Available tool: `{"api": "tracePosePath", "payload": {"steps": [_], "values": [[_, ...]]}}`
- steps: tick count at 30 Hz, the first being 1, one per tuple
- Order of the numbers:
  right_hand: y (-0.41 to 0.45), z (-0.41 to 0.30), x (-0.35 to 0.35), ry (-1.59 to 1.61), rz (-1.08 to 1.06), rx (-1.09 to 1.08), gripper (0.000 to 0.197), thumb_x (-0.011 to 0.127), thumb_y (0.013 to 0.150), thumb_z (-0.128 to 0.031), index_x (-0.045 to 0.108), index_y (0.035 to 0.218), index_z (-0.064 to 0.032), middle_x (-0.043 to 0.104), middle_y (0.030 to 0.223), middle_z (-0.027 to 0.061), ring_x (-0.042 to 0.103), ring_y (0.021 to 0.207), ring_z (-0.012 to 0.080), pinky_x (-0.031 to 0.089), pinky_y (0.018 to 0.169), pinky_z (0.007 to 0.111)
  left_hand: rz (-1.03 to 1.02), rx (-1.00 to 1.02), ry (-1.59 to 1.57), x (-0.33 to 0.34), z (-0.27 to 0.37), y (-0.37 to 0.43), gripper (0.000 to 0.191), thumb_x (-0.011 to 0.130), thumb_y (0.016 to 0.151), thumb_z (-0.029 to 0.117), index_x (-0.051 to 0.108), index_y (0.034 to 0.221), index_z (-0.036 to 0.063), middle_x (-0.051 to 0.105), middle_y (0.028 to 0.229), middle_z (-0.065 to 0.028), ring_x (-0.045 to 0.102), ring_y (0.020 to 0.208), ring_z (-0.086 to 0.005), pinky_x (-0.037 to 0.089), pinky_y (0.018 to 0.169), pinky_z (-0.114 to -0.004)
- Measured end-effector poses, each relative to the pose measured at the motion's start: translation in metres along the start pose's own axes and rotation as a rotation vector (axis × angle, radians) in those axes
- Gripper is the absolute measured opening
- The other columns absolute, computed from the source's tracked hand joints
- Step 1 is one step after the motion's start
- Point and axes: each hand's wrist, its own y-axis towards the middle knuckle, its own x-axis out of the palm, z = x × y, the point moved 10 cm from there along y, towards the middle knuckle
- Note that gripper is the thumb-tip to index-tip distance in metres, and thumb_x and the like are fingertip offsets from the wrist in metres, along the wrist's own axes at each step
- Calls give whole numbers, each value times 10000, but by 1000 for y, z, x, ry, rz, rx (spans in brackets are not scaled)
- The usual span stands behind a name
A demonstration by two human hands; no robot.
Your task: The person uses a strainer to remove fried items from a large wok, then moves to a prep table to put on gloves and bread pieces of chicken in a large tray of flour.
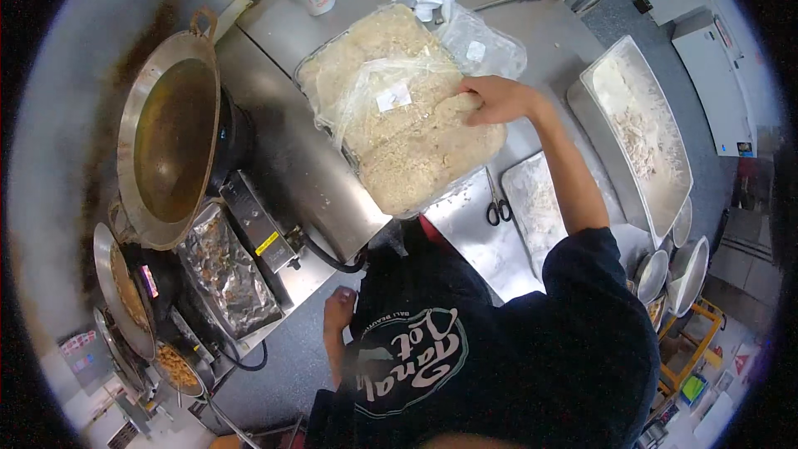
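Note:
My right hand (502, 100) pinches the edge of a pale, crumb-coated food piece (460, 106), thumb on one side and fingers on the other. Under it, a large tray (349, 159) is heaped with similar flat coated pieces (414, 165). Clear plastic film (368, 75) lies across part of the heap, and a small white label (394, 97) rests on it. Away from the tray, my left hand (340, 308) hangs low beside my body with its fingers curled. Whether it holds anything is hidden.
A large wok of oil (171, 143) stands left, near a foil-lined tray (230, 274). Black-handled scissors (498, 209) lie beside a flour-dusted tray (533, 212). Right is a deep metal pan (623, 137) holding white flour. A crumpled plastic bag (486, 43) sits behind the heaped tray.

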Motion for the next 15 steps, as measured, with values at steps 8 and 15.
{"api": "tracePosePath", "payload": {"steps": [8,15], "values": [[11,-16,6,-245,-28,-189,698,777,633,-317,539,1226,-36,575,1151,201,527,1089,367,418,952,421,126,651,-56,-94,354,7,278,666,863,174,619,1089,20,648,937,-148,645,842,-259,498,753,-346],[-3,-24,-2,-146,70,-224,667,772,640,-301,549,1213,-42,618,1075,220,576,1019,384,449,896,432,274,875,364,-59,440,76,801,779,704,390,465,1319,-14,539,1215,-219,507,1168,-351,408,973,-446]]}}
